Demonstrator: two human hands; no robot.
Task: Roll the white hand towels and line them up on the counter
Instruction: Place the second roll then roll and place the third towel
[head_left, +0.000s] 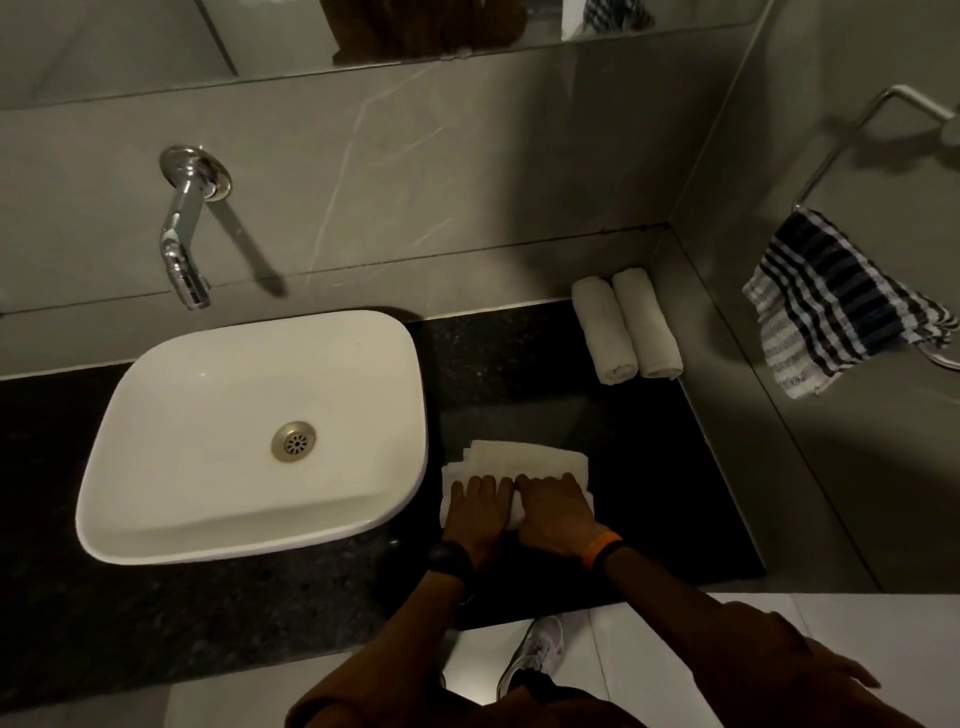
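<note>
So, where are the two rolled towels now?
The rolled towels lie side by side on the counter, in its far right corner by the wall, right of the sink.

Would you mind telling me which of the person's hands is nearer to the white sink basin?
Left. The left hand presses the towel being rolled just beside the sink basin's right rim; the right hand sits farther right on the same towel.

A white basin (249, 431) sits under a chrome wall tap (184, 244); a checked cloth (836, 301) hangs on a rail (841, 140).
</note>
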